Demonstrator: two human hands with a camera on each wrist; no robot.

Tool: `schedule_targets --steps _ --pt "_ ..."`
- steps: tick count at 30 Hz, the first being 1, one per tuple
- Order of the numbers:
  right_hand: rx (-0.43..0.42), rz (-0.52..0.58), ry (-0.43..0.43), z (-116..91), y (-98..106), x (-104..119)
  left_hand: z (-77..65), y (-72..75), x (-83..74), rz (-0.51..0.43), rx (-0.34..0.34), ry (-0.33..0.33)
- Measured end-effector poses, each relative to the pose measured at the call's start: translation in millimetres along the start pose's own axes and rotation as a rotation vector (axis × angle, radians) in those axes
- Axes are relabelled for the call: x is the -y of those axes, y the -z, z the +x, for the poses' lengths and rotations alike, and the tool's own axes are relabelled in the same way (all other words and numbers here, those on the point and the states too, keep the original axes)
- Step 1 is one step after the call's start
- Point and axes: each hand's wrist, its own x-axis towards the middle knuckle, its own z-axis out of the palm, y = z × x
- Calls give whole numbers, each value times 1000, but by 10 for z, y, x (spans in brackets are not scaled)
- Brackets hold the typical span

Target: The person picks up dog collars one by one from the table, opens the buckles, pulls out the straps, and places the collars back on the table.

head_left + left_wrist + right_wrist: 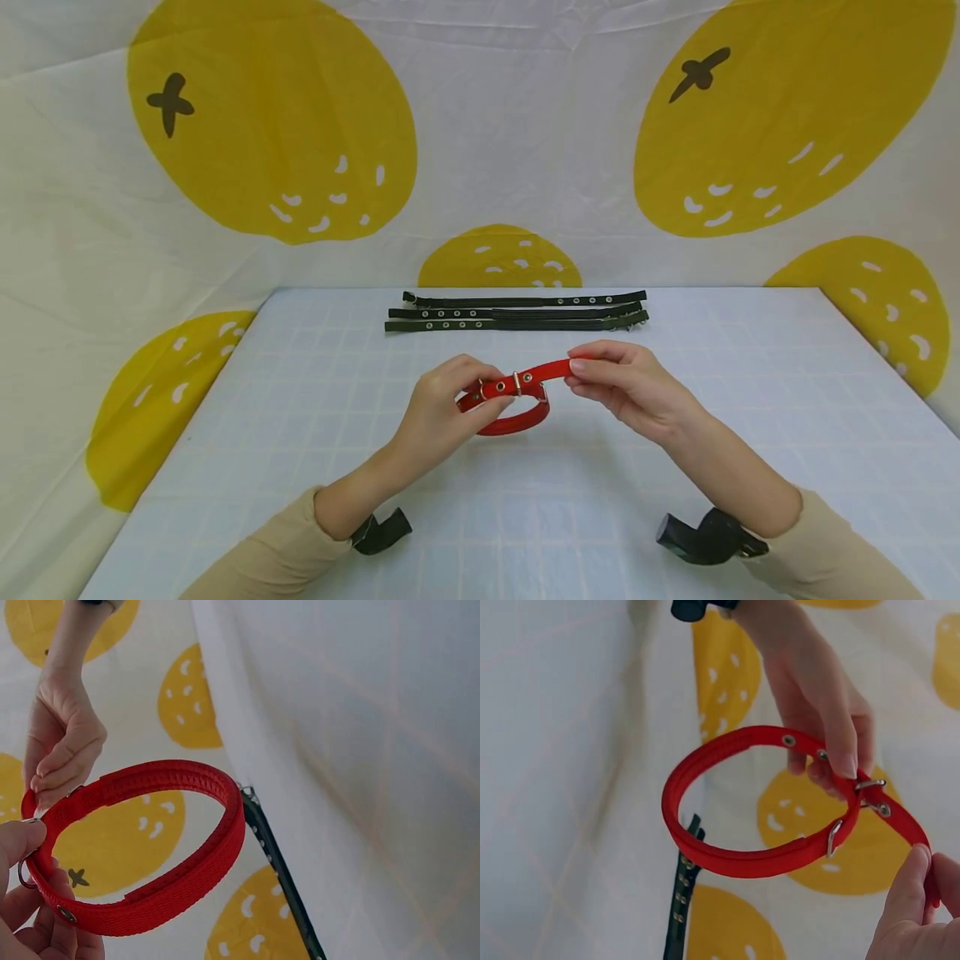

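Both hands hold a red collar (513, 423) up over the table, its band closed into a loop. My left hand (447, 398) pinches the band beside the metal buckle (868, 784), thumb in front and fingers behind. With thumb and fingertips my right hand (630, 385) grips the free end of the strap, which runs through the buckle and out to the right. Metal eyelets dot the strap, and a D-ring (834, 838) hangs on the band. In the left wrist view the loop (180, 900) stands wide, with a padded lining on its inner face.
Several dark collars (517, 314) with eyelets lie side by side along the table's far edge. The table (225, 467) has a pale checked cover. Behind it hangs a white cloth (525, 125) printed with yellow fruit. Each wrist carries a black camera (382, 531).
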Motion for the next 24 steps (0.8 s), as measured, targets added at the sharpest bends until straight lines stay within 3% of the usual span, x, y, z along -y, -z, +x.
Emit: schedule_targets --steps 10,13,15,18,21,24 --pt "19 40 13 -41 31 27 -15 -4 -22 -10 15 24" --pt "65 -2 42 -33 44 14 -17 -7 -28 -35 9 28" --pt "128 -129 77 -17 74 -6 -16 -6 -35 -66 1 34" --pt "197 -463 137 18 144 -58 -8 -8 -53 -117 -14 52" --pt "204 -770 181 56 190 -142 3 -12 -65 -150 -27 75" --pt "173 -915 217 89 199 -236 9 -28 -71 -163 -30 86"
